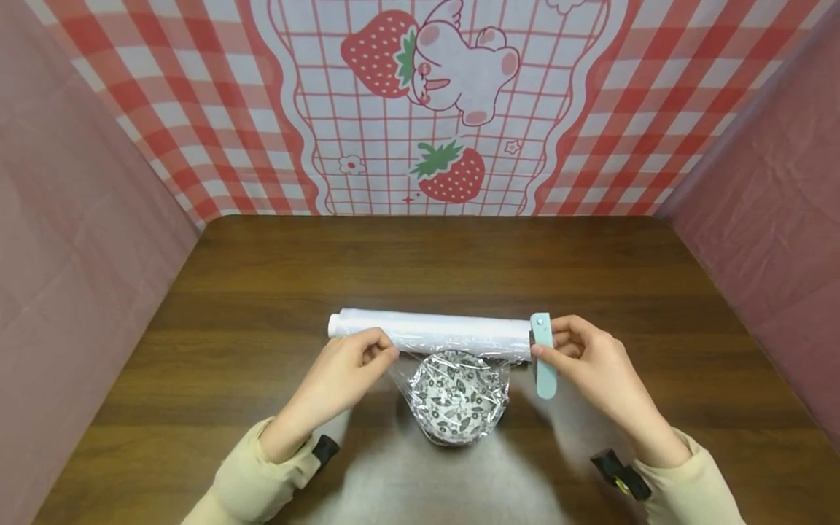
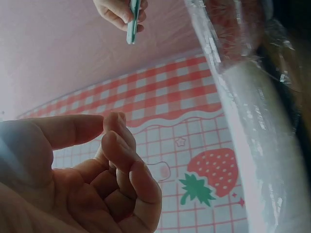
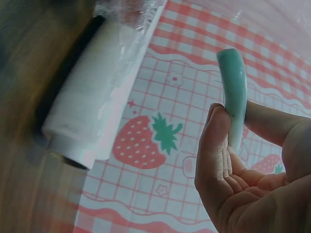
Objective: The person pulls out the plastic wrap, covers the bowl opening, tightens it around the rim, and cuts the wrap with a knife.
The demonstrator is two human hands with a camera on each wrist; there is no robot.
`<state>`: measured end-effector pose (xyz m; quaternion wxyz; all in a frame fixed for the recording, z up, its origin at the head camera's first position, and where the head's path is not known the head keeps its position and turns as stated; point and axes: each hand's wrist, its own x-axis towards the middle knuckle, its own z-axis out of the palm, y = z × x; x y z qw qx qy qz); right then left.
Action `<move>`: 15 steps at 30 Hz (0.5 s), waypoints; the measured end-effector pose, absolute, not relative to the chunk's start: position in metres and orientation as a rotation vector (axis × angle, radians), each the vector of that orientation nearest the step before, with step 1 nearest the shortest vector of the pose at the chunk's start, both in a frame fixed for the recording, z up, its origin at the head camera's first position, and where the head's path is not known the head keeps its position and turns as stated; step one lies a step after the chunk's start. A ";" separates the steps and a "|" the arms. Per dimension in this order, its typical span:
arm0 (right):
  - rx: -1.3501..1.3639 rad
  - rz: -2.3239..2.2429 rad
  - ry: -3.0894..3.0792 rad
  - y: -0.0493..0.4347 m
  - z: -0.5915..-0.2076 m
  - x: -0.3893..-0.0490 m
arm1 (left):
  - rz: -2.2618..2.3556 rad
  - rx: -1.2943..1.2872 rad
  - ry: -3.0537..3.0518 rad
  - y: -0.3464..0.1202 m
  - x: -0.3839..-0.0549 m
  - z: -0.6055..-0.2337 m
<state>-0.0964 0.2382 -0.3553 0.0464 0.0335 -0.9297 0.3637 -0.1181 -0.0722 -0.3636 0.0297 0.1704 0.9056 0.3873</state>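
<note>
1. The left hand (image 1: 351, 364) pinches the edge of some clear wrap (image 1: 405, 379) with its thumb and fingers. The other fingers are bent in.
2. The right hand (image 1: 593, 357) holds a light green cutter (image 1: 545, 373) between its thumb and fingers. The cutter is long and thin, and it points from far to near.
3. Between the 2 hands, a bit toward the near side, is 1 round bowl (image 1: 457, 401). It has black and white leaves and flowers on it. The shiny wrap lies over it in wrinkles.
4. Just past the bowl, on its far side, is a big white roll of wrap (image 1: 433, 332). It lies on its side, from left to right. The cutter is at its right end; I can't tell if they touch.
5. Each arm has a cream sleeve (image 1: 252, 477) and a black strap (image 1: 324, 450) at the wrist.
6. All this is over a brown wood bench (image 1: 426, 262).
7. At the far side hangs a red and white cloth (image 1: 453, 80) with 2 strawberries and a white cartoon animal. Pink cloth (image 1: 85, 182) hangs at the left and right.
</note>
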 end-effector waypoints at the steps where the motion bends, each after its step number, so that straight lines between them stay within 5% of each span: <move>1: 0.104 1.129 -2.825 0.237 -0.354 -0.097 | 1.205 0.529 2.795 -0.071 -0.118 -0.363; 15: 0.166 1.506 -2.608 0.212 -0.340 -0.098 | 1.288 0.625 2.778 -0.057 -0.117 -0.344</move>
